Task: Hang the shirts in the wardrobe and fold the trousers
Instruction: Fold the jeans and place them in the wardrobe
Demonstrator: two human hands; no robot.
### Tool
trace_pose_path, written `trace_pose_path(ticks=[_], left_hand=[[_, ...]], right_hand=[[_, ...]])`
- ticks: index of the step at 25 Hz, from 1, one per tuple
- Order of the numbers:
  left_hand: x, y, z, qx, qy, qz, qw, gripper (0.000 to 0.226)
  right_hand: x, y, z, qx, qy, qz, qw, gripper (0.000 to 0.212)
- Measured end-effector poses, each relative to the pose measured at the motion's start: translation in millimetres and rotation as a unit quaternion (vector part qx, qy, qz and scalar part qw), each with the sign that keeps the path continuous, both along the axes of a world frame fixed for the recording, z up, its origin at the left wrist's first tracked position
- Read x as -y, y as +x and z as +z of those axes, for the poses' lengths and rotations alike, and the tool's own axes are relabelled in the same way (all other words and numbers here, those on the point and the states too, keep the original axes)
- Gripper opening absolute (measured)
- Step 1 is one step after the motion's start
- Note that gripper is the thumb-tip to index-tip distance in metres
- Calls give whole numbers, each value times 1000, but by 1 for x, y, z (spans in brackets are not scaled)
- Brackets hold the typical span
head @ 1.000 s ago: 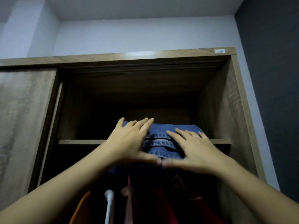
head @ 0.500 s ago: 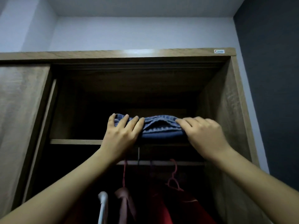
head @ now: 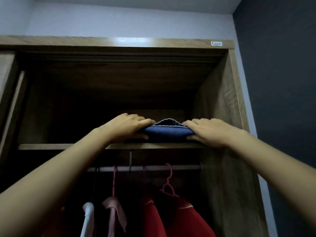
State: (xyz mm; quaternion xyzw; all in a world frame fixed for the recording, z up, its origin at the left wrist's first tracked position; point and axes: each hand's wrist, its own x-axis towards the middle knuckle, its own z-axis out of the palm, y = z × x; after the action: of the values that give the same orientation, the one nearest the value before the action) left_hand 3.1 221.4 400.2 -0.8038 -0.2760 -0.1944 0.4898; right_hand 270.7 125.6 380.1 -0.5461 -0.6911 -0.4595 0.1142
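Folded blue denim trousers (head: 168, 133) lie on the wardrobe's upper shelf (head: 51, 146), near its right side. My left hand (head: 127, 127) grips the folded stack's left end, fingers on top and thumb underneath. My right hand (head: 207, 131) grips the right end the same way. Below the shelf, red shirts (head: 177, 218) and a pink garment (head: 114, 212) hang from the rail (head: 184, 167) on pink hangers (head: 168, 183).
The wardrobe's right side panel (head: 220, 103) stands close to my right hand. A sliding door (head: 6, 86) covers the left part. The shelf compartment behind and left of the trousers is dark. A white hanger (head: 88, 216) hangs at the lower left.
Both hands lifted the folded trousers from in front of the shelf edge up onto the shelf. Fingers went from lying flat on top to curling round the two ends.
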Motion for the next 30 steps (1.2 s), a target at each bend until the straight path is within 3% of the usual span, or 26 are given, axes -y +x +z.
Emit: trace_pose_path(ticks=[2, 5, 7, 10, 13, 16, 20, 24, 26, 30], left_hand=[[-1, -6, -10, 12, 13, 3, 1000, 81], [3, 10, -6, 52, 125, 47, 990, 61], [5, 20, -3, 50, 113, 37, 992, 58], [-2, 8, -15, 29, -17, -14, 999, 75], [-6, -4, -24, 30, -45, -5, 999, 101], [-8, -1, -30, 48, -58, 23, 997, 108], [-4, 3, -47, 74, -102, 27, 992, 117], [11, -2, -50, 112, -161, 21, 980, 127], [19, -18, -58, 165, -132, -2, 977, 125], [44, -64, -83, 203, -101, -12, 974, 101]], right_hand=[[-3, -2, -8, 9, 17, -3, 1000, 51], [-8, 0, -1, 18, 68, -44, 997, 49], [-10, 7, -1, -4, 40, -52, 998, 51], [-6, 12, -19, -74, -52, -28, 995, 93], [-4, 7, -34, -35, -19, -30, 999, 126], [-12, 6, -34, -38, -8, -40, 998, 127], [-20, 8, -39, -53, -4, -28, 998, 107], [-17, 8, -39, -97, -35, -25, 994, 120], [-14, -2, -51, -117, -19, -4, 993, 126], [8, -66, -88, -125, -2, 131, 983, 109]])
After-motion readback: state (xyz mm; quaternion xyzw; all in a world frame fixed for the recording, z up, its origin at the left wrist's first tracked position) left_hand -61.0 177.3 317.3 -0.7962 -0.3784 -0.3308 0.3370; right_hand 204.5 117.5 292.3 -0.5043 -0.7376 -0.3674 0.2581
